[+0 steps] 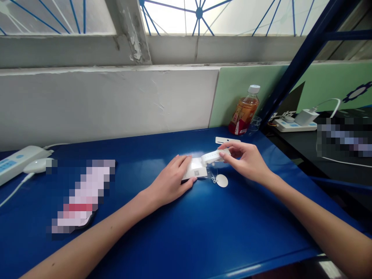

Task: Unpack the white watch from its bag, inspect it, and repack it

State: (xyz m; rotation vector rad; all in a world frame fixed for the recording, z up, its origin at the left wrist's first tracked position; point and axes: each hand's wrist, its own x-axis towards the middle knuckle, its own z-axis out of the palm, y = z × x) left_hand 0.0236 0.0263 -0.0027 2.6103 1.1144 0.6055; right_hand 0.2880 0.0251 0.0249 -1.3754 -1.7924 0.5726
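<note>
In the head view, a small white box (195,166) is held flat on the blue counter (203,224) by the left hand (171,179), with its fingers bent over the box's left end and its thumb laid by the near edge. A slim white piece (211,157) is pinched between the thumb and fingertips of the right hand (247,158), just beside the box's right end. Near them, a round tag (222,180) on a thin cord is seen, and a slotted card (227,140) is laid beyond the right hand. The work is judged to be partway: the piece is held clear of the counter, but neither it nor the box is yet released. Whether the two are fully parted cannot be told, nor what the cord is tied to.
</note>
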